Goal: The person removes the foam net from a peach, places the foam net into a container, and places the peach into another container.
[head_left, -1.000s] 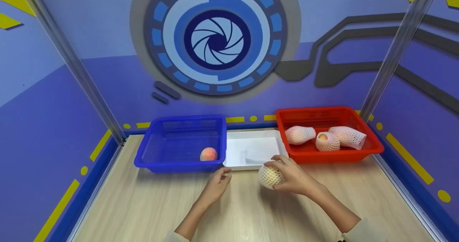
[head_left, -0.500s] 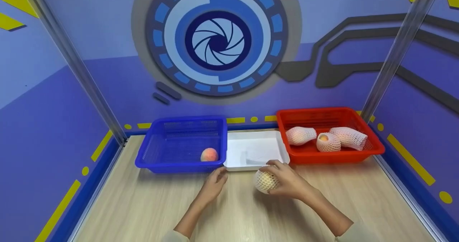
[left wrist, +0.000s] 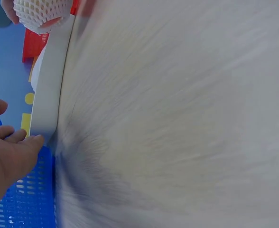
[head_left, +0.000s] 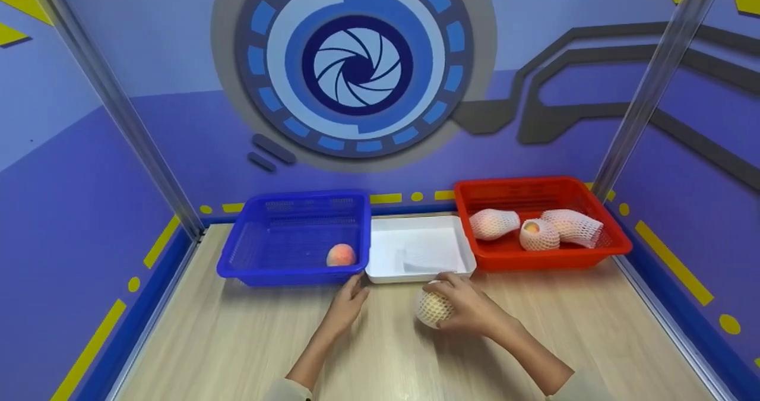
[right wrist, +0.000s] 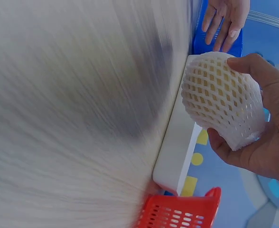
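My right hand grips a peach in a white foam net above the table, in front of the white tray. In the right wrist view the thumb and fingers curl round the netted fruit. A bit of pinkish skin shows through its net in the left wrist view. My left hand hovers by the front right corner of the blue basket, its fingers loose and holding nothing. A bare peach lies inside that basket.
To the right of the tray stands a red basket with several peaches in foam nets. Both baskets and the tray sit along the back of the wooden table. Behind them rises a blue and purple wall.
The right hand has carried the netted peach a little left and nearer to me. The left hand has shifted slightly left, toward the blue basket's corner.
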`<state>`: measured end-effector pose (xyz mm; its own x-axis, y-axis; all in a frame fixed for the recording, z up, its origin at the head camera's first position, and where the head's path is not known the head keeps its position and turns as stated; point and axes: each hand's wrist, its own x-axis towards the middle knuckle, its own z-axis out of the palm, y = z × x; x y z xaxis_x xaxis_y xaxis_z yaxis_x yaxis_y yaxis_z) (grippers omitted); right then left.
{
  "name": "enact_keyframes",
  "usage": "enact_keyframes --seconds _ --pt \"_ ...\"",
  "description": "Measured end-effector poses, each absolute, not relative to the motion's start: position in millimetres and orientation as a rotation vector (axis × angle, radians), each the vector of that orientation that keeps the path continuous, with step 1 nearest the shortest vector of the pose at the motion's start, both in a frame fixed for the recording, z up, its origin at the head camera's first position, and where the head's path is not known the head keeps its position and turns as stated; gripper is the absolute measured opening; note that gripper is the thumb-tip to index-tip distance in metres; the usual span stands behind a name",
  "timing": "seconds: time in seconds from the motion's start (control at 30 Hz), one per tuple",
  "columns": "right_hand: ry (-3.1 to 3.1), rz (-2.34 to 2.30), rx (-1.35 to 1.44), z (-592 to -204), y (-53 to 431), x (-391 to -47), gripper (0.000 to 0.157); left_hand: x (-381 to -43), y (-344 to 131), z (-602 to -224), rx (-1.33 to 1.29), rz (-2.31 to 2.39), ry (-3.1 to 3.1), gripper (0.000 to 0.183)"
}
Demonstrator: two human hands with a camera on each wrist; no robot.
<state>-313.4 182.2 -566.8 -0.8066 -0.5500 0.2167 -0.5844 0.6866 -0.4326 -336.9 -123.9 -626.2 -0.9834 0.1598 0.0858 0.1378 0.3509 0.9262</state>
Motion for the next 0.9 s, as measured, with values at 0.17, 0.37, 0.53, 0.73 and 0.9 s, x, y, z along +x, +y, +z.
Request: enact_keyframes --seconds 0.17,0.37,0.53,0.73,0.9 --pt "-2.844 0.753 0.948 -569.9 180.9 -313.3 0.067 -343.8 -119.0 -628.3 0.216 1.788 2.556 0.055" --pt "-2.881 0.736 0.944 -572.9 178.2 -313.1 0.066 -357.8 -105.0 -632.8 0.166 1.852 2.507 0.058" --pt "-2.882 0.709 0.934 -578.0 173.0 -313.7 0.065 -369.8 -90.5 -637.9 0.095 1.981 2.466 0.059" --pt "-2.863 0.694 0.925 -582.2 169.6 -314.2 0.066 -379.8 -75.2 -641.4 -0.065 2.127 2.458 0.054" --pt "-2.87 0.676 0.94 -582.3 169.9 -313.8 0.068 -384.1 -70.1 -641.6 -0.193 2.073 2.566 0.05"
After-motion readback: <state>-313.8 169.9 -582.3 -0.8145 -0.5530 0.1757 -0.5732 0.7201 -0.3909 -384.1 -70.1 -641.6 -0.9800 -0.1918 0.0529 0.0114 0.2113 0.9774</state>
